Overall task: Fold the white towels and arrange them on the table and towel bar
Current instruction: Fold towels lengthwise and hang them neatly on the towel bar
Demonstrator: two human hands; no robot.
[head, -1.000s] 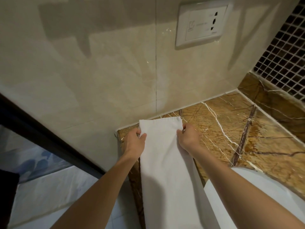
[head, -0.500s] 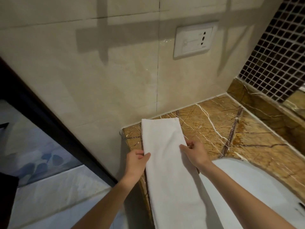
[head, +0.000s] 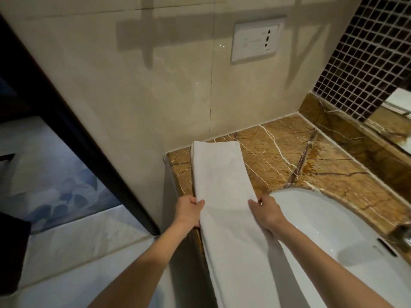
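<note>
The white towel (head: pixel 220 174) is laid as a long strip on the brown counter (head: pixel 289 152), far end by the wall (head: pixel 155 96). Its sides are pinched by the left hand (head: pixel 189 211) and right hand (head: pixel 268 213). Next, the held part likely must be folded over evenly.

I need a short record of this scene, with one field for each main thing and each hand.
wall: beige tiles, with a socket
counter: brown marble
sink: white, set in the counter
towel: white, long folded strip, far end on the counter by the wall, left of the sink
left hand: grips the towel's left edge
right hand: grips its right edge
</note>
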